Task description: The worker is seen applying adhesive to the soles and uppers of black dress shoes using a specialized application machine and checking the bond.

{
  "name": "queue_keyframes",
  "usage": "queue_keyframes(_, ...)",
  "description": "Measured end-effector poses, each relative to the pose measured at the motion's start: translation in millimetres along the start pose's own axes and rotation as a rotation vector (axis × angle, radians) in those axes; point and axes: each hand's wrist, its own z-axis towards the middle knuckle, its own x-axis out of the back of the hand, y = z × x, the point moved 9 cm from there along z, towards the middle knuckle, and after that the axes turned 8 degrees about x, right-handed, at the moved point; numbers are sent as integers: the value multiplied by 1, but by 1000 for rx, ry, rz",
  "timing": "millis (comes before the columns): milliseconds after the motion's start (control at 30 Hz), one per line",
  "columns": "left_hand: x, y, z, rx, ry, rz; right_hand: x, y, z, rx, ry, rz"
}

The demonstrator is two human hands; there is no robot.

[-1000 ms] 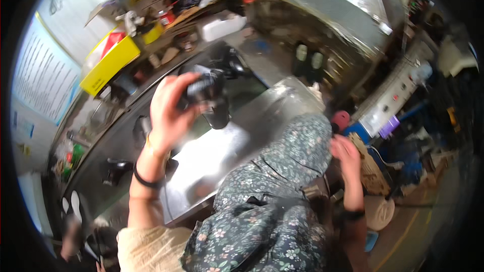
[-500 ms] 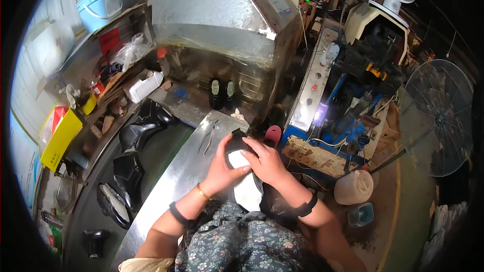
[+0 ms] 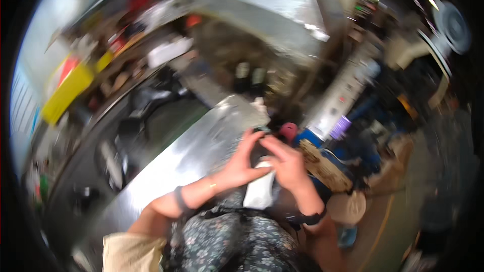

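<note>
The picture is blurred by motion. My left hand [image 3: 239, 163] and my right hand [image 3: 286, 166] meet in front of my chest, both closed around a white and black object [image 3: 259, 189] whose kind I cannot make out. They hover over the right end of a shiny metal worktop [image 3: 196, 156]. A dark band sits on each wrist, and a flowered garment [image 3: 237, 244] fills the lower middle.
A large metal hood [image 3: 262, 5] hangs at the top. A dark sunken tray [image 3: 146, 121] with black parts lies left of the worktop. A yellow box [image 3: 68, 93] sits on the cluttered left shelf. A pink round thing [image 3: 288, 131] and a white fan [image 3: 451, 25] are on the right.
The view has swung and blurred. My hands stay together on the white and black object, sitting slightly lower and more to the right in the picture than half a second ago.
</note>
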Motion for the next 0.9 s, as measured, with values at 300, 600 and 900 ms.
queue_keyframes(300,6,-19,29,-341,346,48,-16,93,-81,-571,130,-398)
queue_keyframes(600,19,-37,76,-60,122,-292,9,162,-124,-673,250,292)
queue_keyframes(900,3,-56,58,-40,32,-287,-81,158,-113,-633,55,416)
